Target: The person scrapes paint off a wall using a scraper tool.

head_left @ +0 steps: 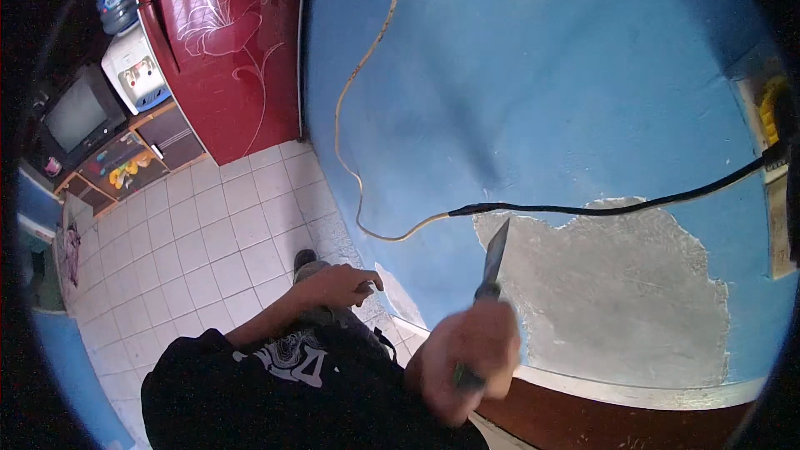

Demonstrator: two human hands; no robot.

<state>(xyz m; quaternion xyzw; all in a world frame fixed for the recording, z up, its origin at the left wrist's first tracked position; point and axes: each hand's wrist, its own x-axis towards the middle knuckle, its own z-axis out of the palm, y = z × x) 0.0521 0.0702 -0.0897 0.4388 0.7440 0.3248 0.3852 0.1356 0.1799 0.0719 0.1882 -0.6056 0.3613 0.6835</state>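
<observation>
My right hand (475,354) is wrapped round the dark handle of a knife (495,260), slightly blurred. Its narrow metal blade points up toward the blue wall (533,100), its tip in front of the upper left part of a bare grey patch (617,300). The patch has a ragged edge of broken paint. Whether the tip touches the wall I cannot tell. Lower left of the patch, my left hand (342,285) hangs before my body, holding nothing visible, its fingers loosely bent and apart. A smaller bare patch (400,293) lies low on the wall beside it.
A pale cable (337,129) hangs down the wall and joins a black-wrapped length (600,210) crossing above the patch. Left stand a red refrigerator (225,58), a water dispenser (137,71) and a television (82,112) on a low cabinet (171,137). White tiles (225,233) cover the floor.
</observation>
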